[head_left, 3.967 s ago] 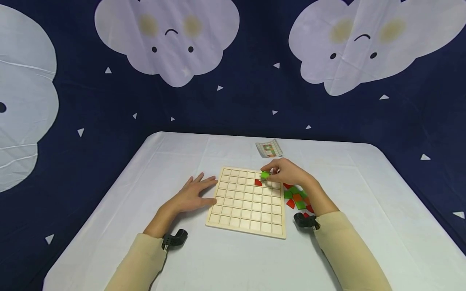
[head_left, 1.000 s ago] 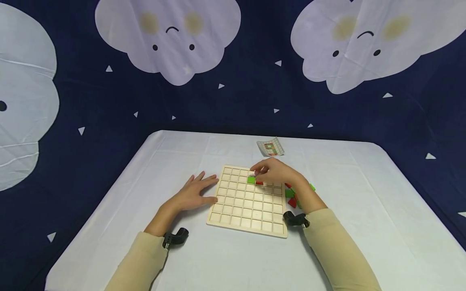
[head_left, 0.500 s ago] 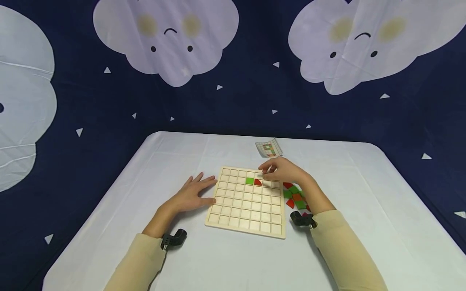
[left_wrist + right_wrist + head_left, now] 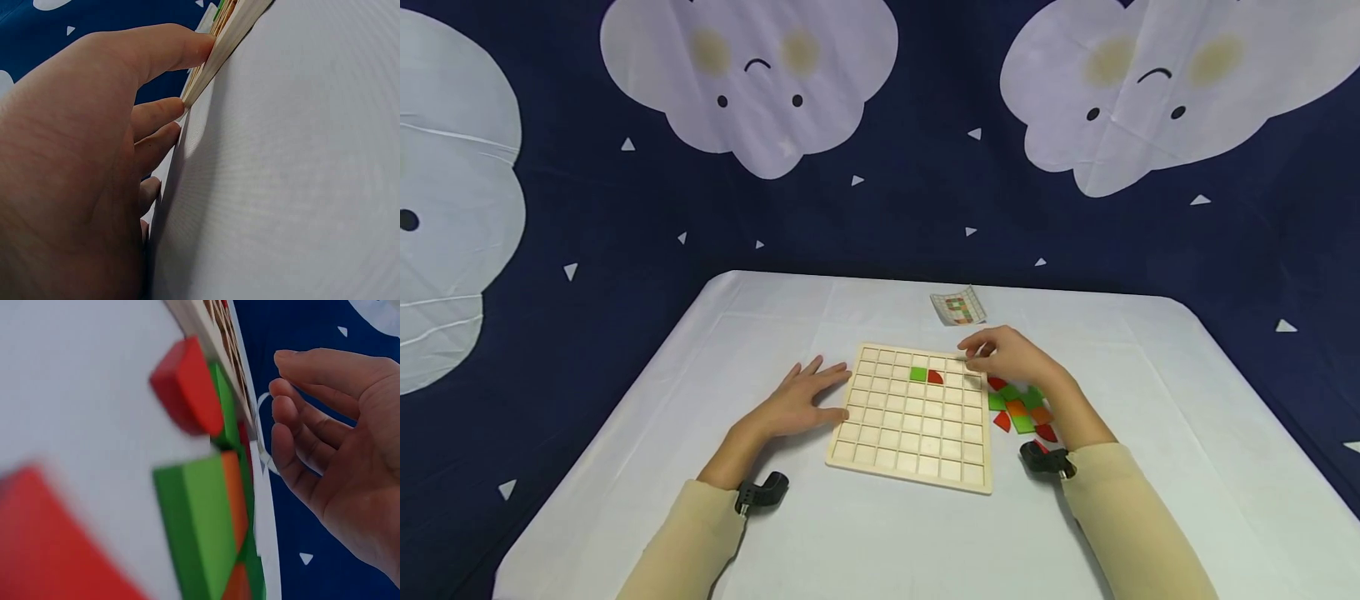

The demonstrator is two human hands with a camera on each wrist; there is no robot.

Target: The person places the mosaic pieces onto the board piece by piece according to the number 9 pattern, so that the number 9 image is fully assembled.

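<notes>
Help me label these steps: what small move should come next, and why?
Probably the right hand should reach down and pinch one of the loose pieces beside the board. It appears to hold nothing, and the board shows only a green square and a red piece, while the printed card has more coloured cells.

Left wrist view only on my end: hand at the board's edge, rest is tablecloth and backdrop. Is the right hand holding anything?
Observer: No piece shows in the right hand.
Operator: Anything set in the board?
Observer: Two pieces in neighboring cells: a green square, with a red rounded piece just right of it.
Operator: Where are the spares?
Observer: A loose cluster of red, green and orange pieces lies on the table, along the right side of the board.
</notes>
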